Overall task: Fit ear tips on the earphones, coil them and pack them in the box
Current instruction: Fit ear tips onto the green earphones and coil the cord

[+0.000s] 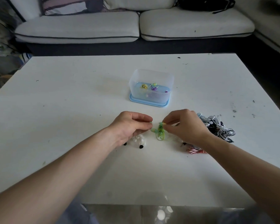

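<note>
Just below the middle of the frame, the right hand (187,126) pinches one bud of the green earphones (160,133) between thumb and forefinger, and the fingertips cover most of that bud. Facing it from the left, the left hand (132,125) has thumb and forefinger closed on a small pale green piece (151,123). So little of it shows that it cannot be told for sure whether it is an ear tip. The two pinches are near each other but apart.

The earphones' cord hangs in a loose tangle below and between the hands, and the second bud (153,130) is just beside the left fingertips.

A heap of white ear tips (140,139) lies partly hidden under the left palm, with two black ear tips (141,146) at its lower edge. To the right, a tangled pile of black and white earphones (217,125) is partly behind the right hand, and a pink cord (196,150) shows from under that wrist.

Above the hands, well apart from them, the clear box (151,75) stands on a blue lid (148,102) and holds coiled yellow and purple earphones (154,88). All of this is on a white table (71,110), with a pale sofa (136,25) across the top of the frame.
</note>
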`<action>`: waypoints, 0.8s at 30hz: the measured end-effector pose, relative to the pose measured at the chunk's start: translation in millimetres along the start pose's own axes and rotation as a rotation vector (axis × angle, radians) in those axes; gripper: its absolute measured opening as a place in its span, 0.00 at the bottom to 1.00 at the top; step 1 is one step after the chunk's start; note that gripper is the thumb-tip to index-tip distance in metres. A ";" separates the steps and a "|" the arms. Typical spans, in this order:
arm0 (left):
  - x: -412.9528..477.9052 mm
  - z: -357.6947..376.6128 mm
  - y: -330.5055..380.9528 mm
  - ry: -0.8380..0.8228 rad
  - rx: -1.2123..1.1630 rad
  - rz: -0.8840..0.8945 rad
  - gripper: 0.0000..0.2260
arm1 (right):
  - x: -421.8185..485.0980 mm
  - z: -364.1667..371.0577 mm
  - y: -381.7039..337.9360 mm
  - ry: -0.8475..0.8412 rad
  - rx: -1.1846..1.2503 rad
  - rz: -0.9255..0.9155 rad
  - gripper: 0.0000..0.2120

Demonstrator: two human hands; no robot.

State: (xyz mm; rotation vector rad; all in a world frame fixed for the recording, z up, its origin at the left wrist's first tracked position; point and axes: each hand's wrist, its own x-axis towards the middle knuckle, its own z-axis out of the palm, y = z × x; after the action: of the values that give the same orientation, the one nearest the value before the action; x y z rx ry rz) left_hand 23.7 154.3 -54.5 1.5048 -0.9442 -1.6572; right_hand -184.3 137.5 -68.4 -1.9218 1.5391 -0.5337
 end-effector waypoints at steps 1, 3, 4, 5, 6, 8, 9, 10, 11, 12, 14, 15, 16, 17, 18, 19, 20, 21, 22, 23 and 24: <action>0.2 1.3 0.4 -0.005 -0.044 -0.008 0.09 | -0.3 -0.1 -0.9 -0.006 0.085 0.003 0.03; 0.8 2.6 0.1 -0.013 -0.101 -0.015 0.08 | 0.0 0.9 -3.0 -0.018 0.213 -0.002 0.04; 1.1 2.8 -0.5 -0.017 -0.115 -0.015 0.08 | 0.3 1.1 -4.1 -0.027 0.270 -0.006 0.04; 1.3 3.2 -1.2 -0.019 -0.124 -0.015 0.08 | 1.0 1.0 -5.5 -0.039 0.323 -0.006 0.04; 1.8 3.4 -2.3 -0.019 -0.131 -0.015 0.08 | 1.9 1.2 -5.9 -0.052 0.356 -0.007 0.04; 2.7 4.5 -3.8 -0.020 -0.149 -0.016 0.08 | 3.3 1.5 -6.1 -0.073 0.357 -0.020 0.04; 3.1 5.1 -4.5 -0.024 -0.158 -0.016 0.08 | 3.5 1.9 -5.9 -0.085 0.345 -0.030 0.03; 3.4 5.5 -4.8 -0.027 -0.165 -0.012 0.08 | 3.7 2.2 -5.9 -0.094 0.337 -0.039 0.03; 3.6 5.8 -4.8 -0.028 -0.171 -0.007 0.08 | 3.7 2.6 -5.8 -0.098 0.336 -0.043 0.03; 4.1 6.3 -4.7 -0.027 -0.175 -0.003 0.09 | 3.7 2.7 -5.1 -0.097 0.337 -0.043 0.03; 4.6 6.9 -4.1 -0.022 -0.177 0.004 0.09 | 4.1 2.3 -4.0 -0.090 0.342 -0.043 0.04; 4.7 7.1 -3.8 -0.023 -0.176 0.005 0.09 | 4.6 2.0 -3.6 -0.086 0.340 -0.043 0.03; 4.7 7.3 -3.6 -0.026 -0.173 0.005 0.09 | 5.0 2.1 -3.2 -0.081 0.335 -0.044 0.03; 4.6 7.6 -3.2 -0.029 -0.170 0.007 0.09 | 5.4 1.8 -3.0 -0.077 0.329 -0.045 0.03; 4.6 7.7 -3.3 -0.032 -0.167 0.007 0.09 | 5.6 1.9 -3.0 -0.074 0.326 -0.044 0.03; 4.5 8.0 -3.2 -0.034 -0.167 0.008 0.09 | 5.8 1.8 -3.2 -0.071 0.324 -0.044 0.03; 4.2 8.2 -3.2 -0.036 -0.168 0.009 0.09 | 6.0 1.9 -3.2 -0.068 0.324 -0.043 0.03; 4.0 8.4 -3.1 -0.037 -0.168 0.009 0.09 | 5.9 1.7 -3.3 -0.067 0.323 -0.041 0.03; 3.9 8.3 -3.1 -0.036 -0.167 0.010 0.09 | 5.8 1.5 -3.4 -0.067 0.320 -0.040 0.03; 3.7 8.2 -3.1 -0.035 -0.165 0.010 0.09 | 5.5 1.2 -3.5 -0.070 0.317 -0.039 0.03; 3.6 8.0 -3.0 -0.034 -0.164 0.011 0.09 | 5.4 1.1 -3.6 -0.076 0.317 -0.039 0.03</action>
State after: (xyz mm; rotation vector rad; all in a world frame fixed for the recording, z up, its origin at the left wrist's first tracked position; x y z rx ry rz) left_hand 15.3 153.2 -58.4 1.3639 -0.8114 -1.7138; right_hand -179.7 132.9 -67.1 -1.7102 1.2860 -0.6704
